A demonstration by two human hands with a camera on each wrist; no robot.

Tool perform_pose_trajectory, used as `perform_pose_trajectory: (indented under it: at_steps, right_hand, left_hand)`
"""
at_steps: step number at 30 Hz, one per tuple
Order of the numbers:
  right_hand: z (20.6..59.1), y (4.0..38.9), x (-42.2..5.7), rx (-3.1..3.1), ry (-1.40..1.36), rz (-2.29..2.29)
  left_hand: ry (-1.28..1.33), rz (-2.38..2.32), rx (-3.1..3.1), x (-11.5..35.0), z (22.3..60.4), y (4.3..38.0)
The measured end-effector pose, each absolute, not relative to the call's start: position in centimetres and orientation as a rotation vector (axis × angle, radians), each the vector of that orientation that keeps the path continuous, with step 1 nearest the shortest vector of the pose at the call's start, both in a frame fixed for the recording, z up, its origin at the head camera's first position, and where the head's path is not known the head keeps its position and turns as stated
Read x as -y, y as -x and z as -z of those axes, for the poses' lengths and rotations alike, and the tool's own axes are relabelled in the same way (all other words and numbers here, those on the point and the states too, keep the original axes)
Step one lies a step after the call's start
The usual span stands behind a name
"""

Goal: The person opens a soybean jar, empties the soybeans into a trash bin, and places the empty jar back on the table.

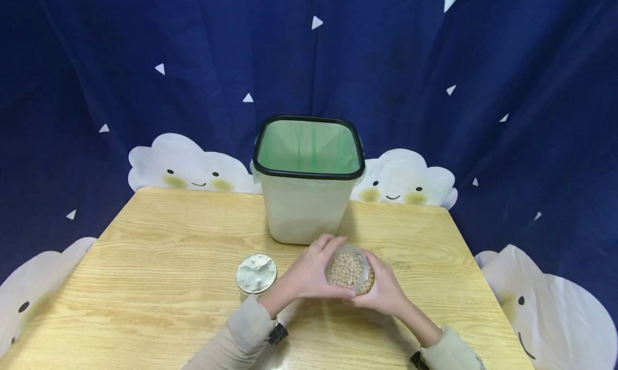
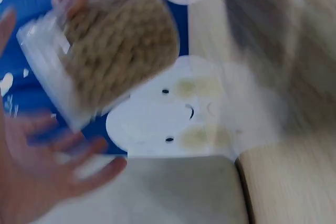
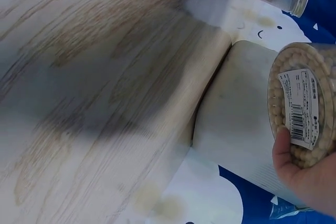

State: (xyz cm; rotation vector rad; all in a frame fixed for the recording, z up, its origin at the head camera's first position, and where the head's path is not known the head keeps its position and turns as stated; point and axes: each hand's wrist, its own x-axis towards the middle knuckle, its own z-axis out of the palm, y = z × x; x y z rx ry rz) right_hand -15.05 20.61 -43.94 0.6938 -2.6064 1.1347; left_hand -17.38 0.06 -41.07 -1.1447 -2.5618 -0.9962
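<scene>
A clear round jar of pale beige beans (image 1: 345,269) is tilted above the table, its top turned up and to the left. My right hand (image 1: 383,289) grips its lower side, with the thumb beside a white barcode label (image 3: 300,107) on the base in the right wrist view. My left hand (image 1: 316,268) is around the jar's top end. In the left wrist view, blurred, its fingers (image 2: 79,182) are spread and stand apart from the clear top end. Whether a lid covers the jar cannot be told.
A whitish bin (image 1: 306,209) with a black rim and green inside stands at the back middle. Left of my hands is a second jar (image 1: 256,273) with a pale, crinkled top; the right wrist view shows beans in it. A blue cloud-print curtain (image 1: 207,64) hangs behind the wooden table (image 1: 159,263).
</scene>
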Motion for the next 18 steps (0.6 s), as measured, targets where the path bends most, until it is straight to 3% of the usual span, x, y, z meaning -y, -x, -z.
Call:
perform_pose_trajectory:
  at_steps: [7, 12, 18]
  right_hand:
    - [44.0, 14.9, -21.1, 2.647, -0.716, -1.125]
    - [43.9, 14.8, -21.1, 2.649, -0.741, -1.128]
    - [44.0, 14.7, -21.1, 2.665, -0.701, -1.16]
  left_hand:
    - [1.678, 0.936, 2.373, 0.9, 40.7, 18.7]
    - [1.673, 0.858, 2.403, 0.9, 40.4, 18.8]
    - [1.469, 0.891, 2.508, 0.9, 40.5, 18.5]
